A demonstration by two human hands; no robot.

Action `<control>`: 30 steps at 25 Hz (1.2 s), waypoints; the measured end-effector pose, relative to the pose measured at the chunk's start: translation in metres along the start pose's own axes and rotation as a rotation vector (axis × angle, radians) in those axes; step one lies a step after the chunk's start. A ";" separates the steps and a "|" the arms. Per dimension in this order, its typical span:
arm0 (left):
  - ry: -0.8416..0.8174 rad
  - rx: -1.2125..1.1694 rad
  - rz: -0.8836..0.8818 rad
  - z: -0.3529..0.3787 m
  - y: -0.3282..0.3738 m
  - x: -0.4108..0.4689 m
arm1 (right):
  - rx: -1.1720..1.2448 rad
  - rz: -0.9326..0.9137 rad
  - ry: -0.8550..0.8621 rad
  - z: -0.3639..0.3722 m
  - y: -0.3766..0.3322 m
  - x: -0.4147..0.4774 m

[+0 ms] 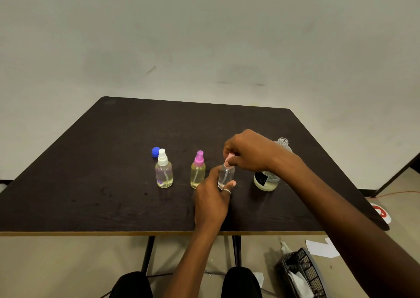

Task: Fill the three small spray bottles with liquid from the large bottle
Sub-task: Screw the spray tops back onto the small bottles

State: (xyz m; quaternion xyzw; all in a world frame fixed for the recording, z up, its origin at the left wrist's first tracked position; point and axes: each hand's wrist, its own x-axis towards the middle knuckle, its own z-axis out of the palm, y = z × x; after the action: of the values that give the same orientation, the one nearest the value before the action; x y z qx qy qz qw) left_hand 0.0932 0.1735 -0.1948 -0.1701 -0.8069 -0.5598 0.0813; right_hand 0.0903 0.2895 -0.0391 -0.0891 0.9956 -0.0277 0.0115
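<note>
Three small spray bottles stand in a row on the dark table [91,161]. The left bottle [164,172] has a white sprayer and pale yellow liquid. The middle bottle [198,170] has a pink sprayer and yellow liquid. My left hand [211,200] grips the body of the third bottle [226,175], which looks clear. My right hand [247,152] pinches its light pink sprayer top [230,158] at the neck. Behind my right wrist stands the large bottle [267,179], its mouth open, with a little yellowish liquid at the bottom. A blue cap [155,151] lies behind the left bottle.
The table's front edge runs just below my left wrist. On the floor at the lower right are a black mesh basket [302,272] with paper in it, loose white paper [320,247], and a red and white object [381,212].
</note>
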 end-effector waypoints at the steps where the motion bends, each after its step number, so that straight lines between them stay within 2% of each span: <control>1: -0.002 -0.003 0.001 0.000 0.000 0.000 | -0.029 0.039 0.009 0.001 -0.001 0.001; 6: -0.004 -0.003 -0.014 0.000 0.000 0.001 | -0.212 0.166 0.097 0.005 -0.004 -0.004; 9: 0.007 -0.003 -0.003 0.001 0.000 0.001 | -0.115 0.119 0.065 -0.002 0.000 -0.006; 11: 0.012 0.002 -0.001 0.000 0.000 0.001 | -0.002 0.015 -0.015 -0.009 0.000 -0.007; 14: 0.023 0.022 0.017 0.000 0.000 0.001 | 0.013 -0.086 -0.058 -0.011 -0.002 -0.007; 22: -0.008 -0.015 0.003 0.000 -0.001 0.000 | -0.040 0.022 -0.001 0.000 0.002 -0.001; 30: -0.005 -0.024 0.010 -0.002 0.002 0.000 | -0.022 0.023 -0.005 0.005 0.000 0.000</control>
State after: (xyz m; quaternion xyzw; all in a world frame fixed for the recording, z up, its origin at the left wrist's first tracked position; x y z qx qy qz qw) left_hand 0.0939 0.1722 -0.1929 -0.1767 -0.7996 -0.5684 0.0801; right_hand 0.0904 0.2887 -0.0437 -0.0779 0.9967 -0.0166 0.0132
